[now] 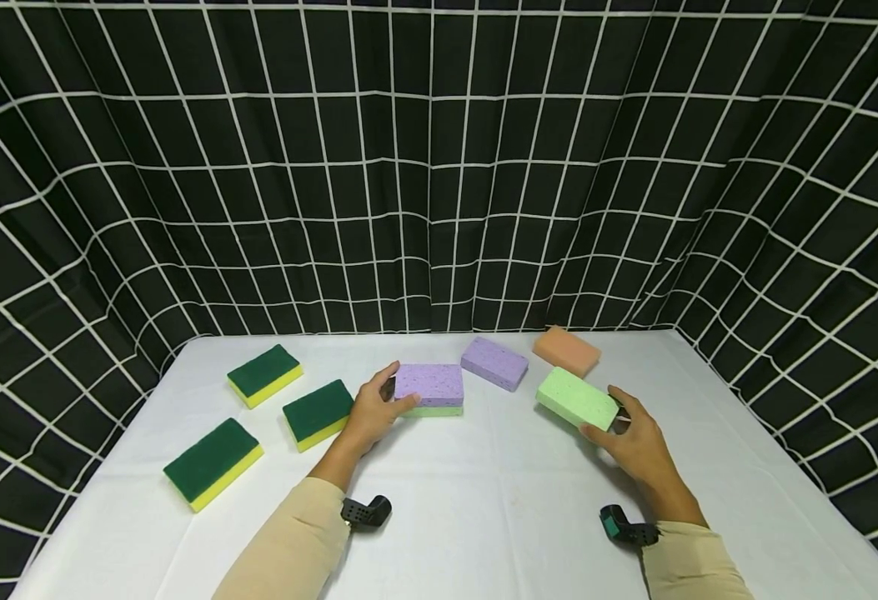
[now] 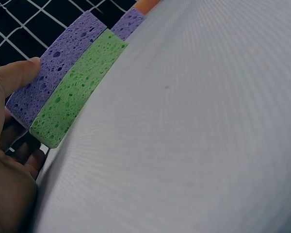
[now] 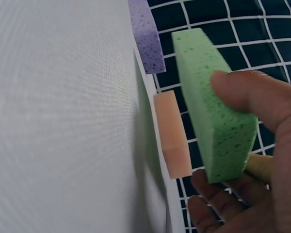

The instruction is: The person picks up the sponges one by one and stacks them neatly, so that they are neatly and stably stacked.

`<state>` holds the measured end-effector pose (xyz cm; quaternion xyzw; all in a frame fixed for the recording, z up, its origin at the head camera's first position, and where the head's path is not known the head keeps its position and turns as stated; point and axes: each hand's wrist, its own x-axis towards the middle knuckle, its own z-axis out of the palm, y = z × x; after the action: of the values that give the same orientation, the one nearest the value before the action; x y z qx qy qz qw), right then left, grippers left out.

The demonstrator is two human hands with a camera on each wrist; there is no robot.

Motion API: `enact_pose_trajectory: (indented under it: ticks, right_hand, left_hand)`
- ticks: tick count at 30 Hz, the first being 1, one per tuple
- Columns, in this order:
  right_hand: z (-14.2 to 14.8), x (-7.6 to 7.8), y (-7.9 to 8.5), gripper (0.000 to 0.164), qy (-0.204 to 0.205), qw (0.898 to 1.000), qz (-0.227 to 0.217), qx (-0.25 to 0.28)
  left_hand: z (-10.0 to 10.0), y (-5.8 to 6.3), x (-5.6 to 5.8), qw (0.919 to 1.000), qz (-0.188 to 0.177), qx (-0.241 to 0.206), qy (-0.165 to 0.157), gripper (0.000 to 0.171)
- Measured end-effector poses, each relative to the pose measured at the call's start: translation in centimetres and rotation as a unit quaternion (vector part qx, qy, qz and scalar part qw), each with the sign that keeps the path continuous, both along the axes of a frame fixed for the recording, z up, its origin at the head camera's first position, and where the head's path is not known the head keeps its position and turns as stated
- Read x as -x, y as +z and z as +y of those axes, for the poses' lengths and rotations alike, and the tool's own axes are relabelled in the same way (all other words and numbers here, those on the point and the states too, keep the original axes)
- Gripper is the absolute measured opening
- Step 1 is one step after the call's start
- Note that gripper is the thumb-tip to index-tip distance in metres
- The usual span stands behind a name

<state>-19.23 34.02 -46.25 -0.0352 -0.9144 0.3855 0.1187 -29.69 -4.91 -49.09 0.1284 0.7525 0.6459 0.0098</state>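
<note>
My left hand (image 1: 373,412) holds a purple sponge (image 1: 429,384) by its left end, thumb on the near side. That sponge lies flat on a light green sponge (image 2: 77,90), their long edges lined up, and the lower one rests on the table. To the right, my right hand (image 1: 637,440) grips a second light green sponge (image 1: 577,398) between thumb and fingers. In the right wrist view this sponge (image 3: 211,111) is raised off the white cloth, its thumb-side face showing.
Another purple sponge (image 1: 494,363) and an orange sponge (image 1: 566,351) lie at the back of the white table (image 1: 484,508). On the left are several green-and-yellow scrub sponges (image 1: 213,462). A black curtain with a white grid (image 1: 431,167) encloses the back and sides.
</note>
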Motion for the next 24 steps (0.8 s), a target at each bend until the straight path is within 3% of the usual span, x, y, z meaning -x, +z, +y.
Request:
enact_pose_trajectory:
  ticks: [17, 24]
  right_hand:
    - [-0.7, -0.3, 1.7, 0.086, 0.013, 0.999, 0.032, 0.039]
    - [-0.7, -0.4, 2.3, 0.086, 0.014, 0.998, 0.045, 0.031]
  left_hand:
    - [0.0, 0.1, -0.2, 1.0, -0.006, 0.002, 0.006, 0.076]
    - [0.1, 0.1, -0.1, 1.0, -0.005, -0.003, 0.004, 0.076]
